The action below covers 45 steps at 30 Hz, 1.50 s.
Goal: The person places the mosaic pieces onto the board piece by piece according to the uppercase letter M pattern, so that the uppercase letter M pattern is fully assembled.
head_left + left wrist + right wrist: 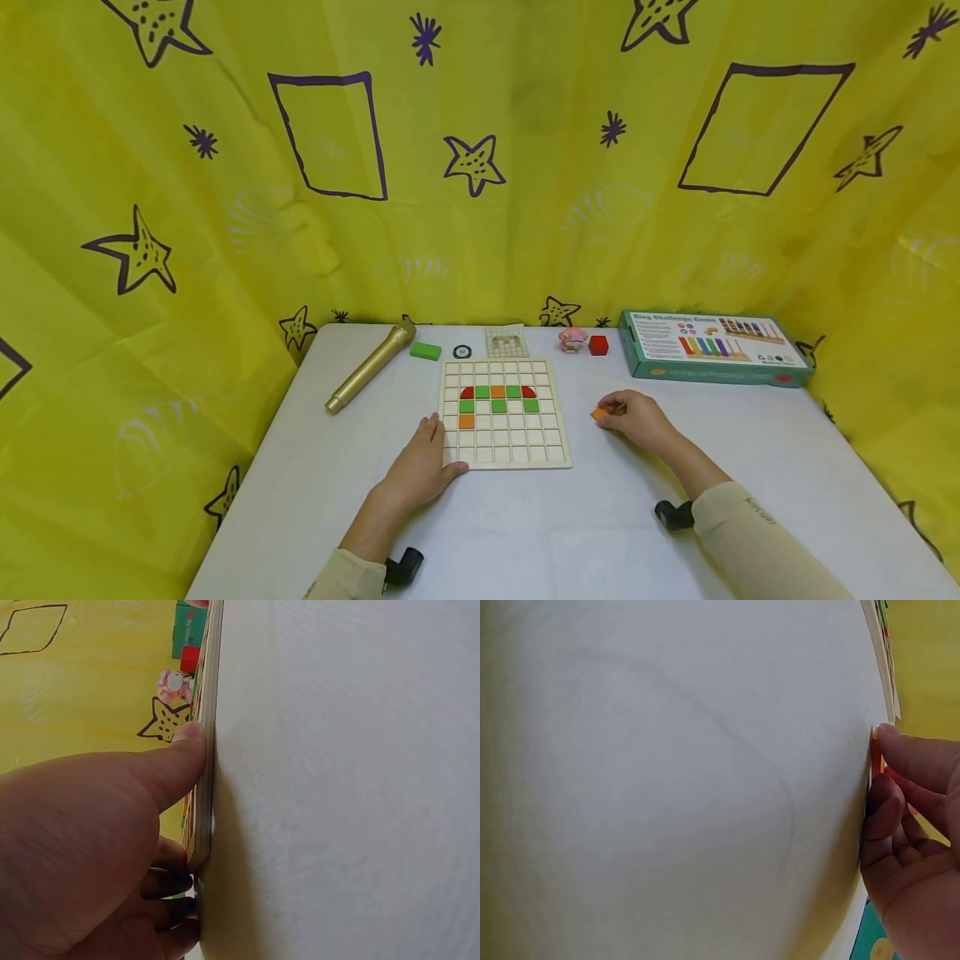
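Note:
A pale wooden grid board (529, 437) lies flat on the white table. Red, green and orange tiles sit in some of its cells, one orange tile (467, 422) below a green one on the left. My left hand (415, 461) rests at the board's near left corner, its fingers along the left side and the thumb (187, 746) against the near edge. To the right of the board, my right hand (636, 418) pinches a small orange tile (597, 413) between thumb and fingers, low over the table. Fingers partly hide this tile (877, 754).
Behind the board lies a printed pattern card (507, 332). A gold microphone (371, 367), a green block (425, 351) and a dark round token (462, 352) are left of it. A pink figurine (572, 339), red block (598, 345) and game box (716, 348) stand right.

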Available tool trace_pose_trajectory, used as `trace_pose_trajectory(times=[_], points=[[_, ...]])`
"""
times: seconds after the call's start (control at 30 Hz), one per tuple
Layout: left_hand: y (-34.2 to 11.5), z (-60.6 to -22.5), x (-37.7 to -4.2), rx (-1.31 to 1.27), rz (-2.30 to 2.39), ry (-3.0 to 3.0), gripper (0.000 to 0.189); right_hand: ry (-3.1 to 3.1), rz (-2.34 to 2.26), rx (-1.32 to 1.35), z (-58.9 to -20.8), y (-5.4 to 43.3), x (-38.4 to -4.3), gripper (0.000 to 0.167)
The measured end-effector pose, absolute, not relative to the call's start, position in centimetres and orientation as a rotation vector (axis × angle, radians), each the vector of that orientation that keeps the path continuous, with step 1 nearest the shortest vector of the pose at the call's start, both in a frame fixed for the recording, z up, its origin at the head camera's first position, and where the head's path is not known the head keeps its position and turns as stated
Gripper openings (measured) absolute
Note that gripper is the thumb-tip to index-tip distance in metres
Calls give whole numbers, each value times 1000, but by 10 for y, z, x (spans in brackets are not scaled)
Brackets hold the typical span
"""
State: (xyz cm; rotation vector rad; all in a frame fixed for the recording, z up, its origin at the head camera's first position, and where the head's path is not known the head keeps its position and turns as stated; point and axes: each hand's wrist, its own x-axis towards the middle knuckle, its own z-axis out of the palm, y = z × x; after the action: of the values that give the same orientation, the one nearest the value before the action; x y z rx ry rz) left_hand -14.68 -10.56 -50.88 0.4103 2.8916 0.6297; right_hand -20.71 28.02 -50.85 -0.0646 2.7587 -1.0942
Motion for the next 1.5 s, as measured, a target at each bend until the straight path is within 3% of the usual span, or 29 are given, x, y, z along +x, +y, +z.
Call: trace_pose_trajectory(times=[0.43, 0.73, 1.0, 1.5], points=[[-107, -511, -147, 448, 631, 2904, 90, 2684, -1101, 5, -505, 276, -208, 33], [-107, -511, -147, 435, 643, 2903, 90, 2628, -1086, 21, -504, 272, -209, 24], [-107, -511, -148, 445, 630, 2912, 91, 2628, -1050, -5, -501, 271, -209, 28], [-107, -512, -146, 446, 626, 2916, 91, 2696, -1059, -129, -502, 272, -204, 14]])
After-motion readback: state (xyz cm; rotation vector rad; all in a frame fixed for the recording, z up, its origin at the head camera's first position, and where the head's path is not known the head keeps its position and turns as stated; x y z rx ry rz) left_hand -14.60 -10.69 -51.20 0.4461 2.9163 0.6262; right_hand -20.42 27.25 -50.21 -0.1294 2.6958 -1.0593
